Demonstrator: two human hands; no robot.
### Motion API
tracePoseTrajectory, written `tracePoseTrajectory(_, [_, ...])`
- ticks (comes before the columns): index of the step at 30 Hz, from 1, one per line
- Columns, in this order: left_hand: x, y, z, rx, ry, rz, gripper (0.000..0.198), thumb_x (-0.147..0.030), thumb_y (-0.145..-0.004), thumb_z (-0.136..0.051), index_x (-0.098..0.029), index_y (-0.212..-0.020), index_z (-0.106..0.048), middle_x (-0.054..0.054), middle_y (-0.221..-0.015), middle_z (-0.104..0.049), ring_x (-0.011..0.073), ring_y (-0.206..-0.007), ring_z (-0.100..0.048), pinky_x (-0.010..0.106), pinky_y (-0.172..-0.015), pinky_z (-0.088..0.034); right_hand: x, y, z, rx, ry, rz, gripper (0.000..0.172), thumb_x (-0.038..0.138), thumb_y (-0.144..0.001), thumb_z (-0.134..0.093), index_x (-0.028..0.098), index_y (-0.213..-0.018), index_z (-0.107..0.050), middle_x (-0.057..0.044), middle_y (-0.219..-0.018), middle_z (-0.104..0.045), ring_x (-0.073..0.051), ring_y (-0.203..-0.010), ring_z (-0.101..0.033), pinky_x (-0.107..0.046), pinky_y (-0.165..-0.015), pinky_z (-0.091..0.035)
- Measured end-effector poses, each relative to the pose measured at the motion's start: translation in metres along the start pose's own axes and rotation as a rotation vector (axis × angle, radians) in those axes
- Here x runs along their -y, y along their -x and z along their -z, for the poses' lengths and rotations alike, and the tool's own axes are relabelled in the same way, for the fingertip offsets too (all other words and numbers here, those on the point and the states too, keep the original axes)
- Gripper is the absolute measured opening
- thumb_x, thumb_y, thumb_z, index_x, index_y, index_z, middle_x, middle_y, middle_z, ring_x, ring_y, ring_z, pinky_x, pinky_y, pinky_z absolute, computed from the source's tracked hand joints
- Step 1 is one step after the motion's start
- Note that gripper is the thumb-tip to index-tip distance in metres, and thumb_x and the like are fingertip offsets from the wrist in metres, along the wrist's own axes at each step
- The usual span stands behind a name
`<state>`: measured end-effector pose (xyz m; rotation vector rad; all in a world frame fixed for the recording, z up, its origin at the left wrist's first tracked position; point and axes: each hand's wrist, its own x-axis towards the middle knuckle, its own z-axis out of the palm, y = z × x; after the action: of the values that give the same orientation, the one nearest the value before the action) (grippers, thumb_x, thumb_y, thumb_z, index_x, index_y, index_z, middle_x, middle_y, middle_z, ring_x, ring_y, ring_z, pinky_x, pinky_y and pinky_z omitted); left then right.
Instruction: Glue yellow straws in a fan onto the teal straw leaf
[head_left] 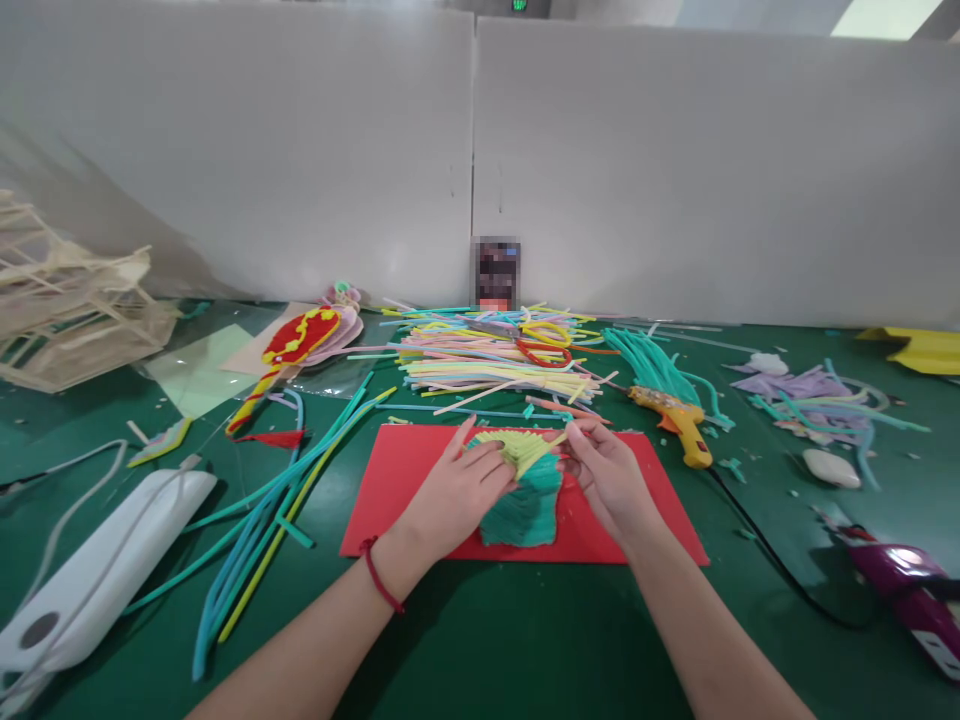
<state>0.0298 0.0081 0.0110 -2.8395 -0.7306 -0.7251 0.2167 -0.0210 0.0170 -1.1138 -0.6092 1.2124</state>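
A red sheet of card (405,490) lies in front of me, bearing a teal piece made of rows of pipe cleaners (521,510). Across its top are fanned rows of pale yellow pipe cleaner (517,445). My left hand (469,480) rests over the left side of these rows, fingers stretched out and pressing on them. On the right, my right hand (607,470) pinches the end of a yellow pipe cleaner (544,456) between thumb and fingers. That strand runs slanting from the fan up to the right hand. The left fingertips partly cover the work.
Behind the card lies a heap of pastel pipe cleaners (480,370) with scissors (546,345); a phone (496,272) leans on the partition. Right: a yellow glue gun (682,425) with cord and a purple device (904,590). Left: a white power strip (112,560) and loose strands (292,490).
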Motion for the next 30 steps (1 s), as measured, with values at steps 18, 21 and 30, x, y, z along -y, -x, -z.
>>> tracePoseTrajectory(18, [-0.0009, 0.0044, -0.0014, 0.014, 0.028, 0.035, 0.026, -0.014, -0.097, -0.037, -0.015, -0.102, -0.062, 0.003, -0.086, -0.071, 0.0140, -0.084, -0.065, 0.043, -0.110, -0.031, -0.0041, 0.0036, -0.0040, -0.074, -0.045, -0.006, 0.035, 0.041, -0.056, -0.084, 0.018, -0.070, -0.062, 0.002, -0.065, -0.066, -0.010, -0.057, -0.063, -0.019, -0.048, -0.051])
tracePoseTrajectory(21, [0.0000, 0.0046, -0.0023, -0.020, 0.038, 0.039, 0.028, -0.012, -0.096, -0.035, -0.014, -0.104, -0.062, 0.003, -0.084, -0.072, 0.0137, -0.080, -0.067, 0.043, -0.111, -0.030, -0.0047, 0.0039, -0.0023, -0.045, -0.030, 0.027, 0.031, 0.041, -0.061, -0.081, 0.019, -0.072, -0.062, 0.002, -0.065, -0.066, -0.011, -0.057, -0.062, -0.020, -0.048, -0.051])
tracePoseTrajectory(30, [-0.0043, 0.0030, 0.0051, -0.236, 0.030, 0.310, 0.031, -0.023, -0.095, -0.044, -0.018, -0.124, -0.053, 0.011, -0.124, -0.062, 0.0241, -0.122, -0.052, 0.053, -0.112, -0.025, -0.0062, 0.0064, -0.0058, -0.080, -0.095, 0.073, 0.026, 0.038, -0.061, -0.082, 0.020, -0.071, -0.065, -0.001, -0.080, -0.072, -0.013, -0.072, -0.068, -0.020, -0.058, -0.055])
